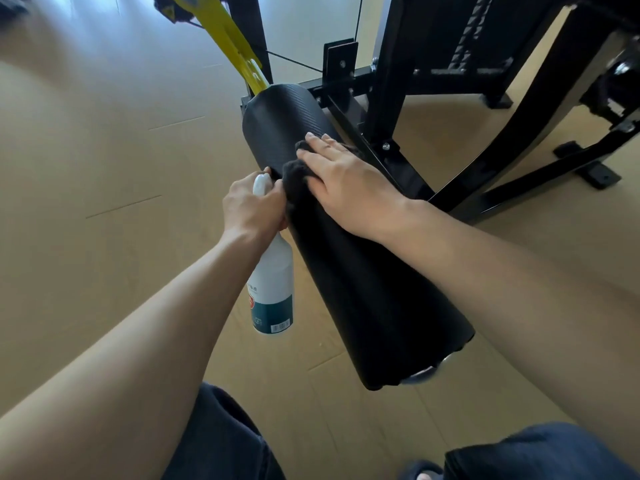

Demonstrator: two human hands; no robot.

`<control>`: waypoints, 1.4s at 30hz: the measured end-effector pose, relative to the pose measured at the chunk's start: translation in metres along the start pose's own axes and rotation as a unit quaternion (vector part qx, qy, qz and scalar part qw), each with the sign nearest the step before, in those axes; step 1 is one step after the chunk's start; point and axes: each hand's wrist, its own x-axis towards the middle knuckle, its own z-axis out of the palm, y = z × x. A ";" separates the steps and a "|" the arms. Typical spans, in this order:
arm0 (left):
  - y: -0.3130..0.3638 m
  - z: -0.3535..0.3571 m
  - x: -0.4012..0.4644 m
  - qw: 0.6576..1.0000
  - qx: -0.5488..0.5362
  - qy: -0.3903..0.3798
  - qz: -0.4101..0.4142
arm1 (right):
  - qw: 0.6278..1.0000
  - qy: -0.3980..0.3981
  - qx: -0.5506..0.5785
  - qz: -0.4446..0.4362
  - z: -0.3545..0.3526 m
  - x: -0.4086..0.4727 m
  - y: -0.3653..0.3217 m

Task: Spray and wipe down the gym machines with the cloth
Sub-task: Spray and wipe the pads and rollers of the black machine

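The roller pad (pixel 346 244) is running from near right to far left across the middle, its far end meeting the lever arm (pixel 228 36) that is rising toward the far left. The cloth (pixel 294 178) is lying on the pad's upper side, with the right hand (pixel 346 181) resting flat on it. The left hand (pixel 252 209) is sitting just left of the cloth, gripping the spray bottle (pixel 273 289), which is hanging down beside the pad's left side, above the floor (pixel 86 168). The machine frame (pixel 433 81) is standing behind and to the right of the pad
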 end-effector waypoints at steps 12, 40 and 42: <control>-0.013 -0.010 0.005 0.998 0.014 -0.044 -0.032 | 0.980 -0.017 -0.106 -0.166 0.019 -0.176 -0.014; -0.006 -0.018 -0.005 0.996 0.056 -0.063 -0.010 | 0.770 0.121 0.545 0.309 -0.017 -0.063 0.026; -0.010 -0.020 -0.003 0.994 0.064 -0.078 -0.034 | 0.779 0.125 0.543 0.288 -0.020 -0.064 0.019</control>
